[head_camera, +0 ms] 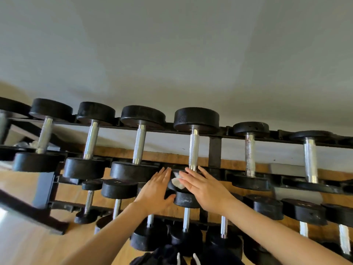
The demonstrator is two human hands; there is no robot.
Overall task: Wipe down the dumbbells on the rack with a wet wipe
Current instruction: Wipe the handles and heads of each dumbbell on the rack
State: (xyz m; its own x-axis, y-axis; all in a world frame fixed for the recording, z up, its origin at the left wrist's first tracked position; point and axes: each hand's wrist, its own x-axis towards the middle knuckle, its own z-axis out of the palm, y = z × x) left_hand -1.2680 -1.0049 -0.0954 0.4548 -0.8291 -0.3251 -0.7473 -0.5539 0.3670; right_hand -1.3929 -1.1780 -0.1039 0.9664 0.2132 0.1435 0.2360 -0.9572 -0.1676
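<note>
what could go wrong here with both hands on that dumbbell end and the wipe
1. The small white wet wipe sits only partly under the flat right hand; with nothing gripping it, it may slip off and drop behind the black metal rack.
2. The left hand lies beside the black round end of the top-row dumbbell; if that dumbbell rolls, the fingers could be pinched against the neighbouring one.
</note>
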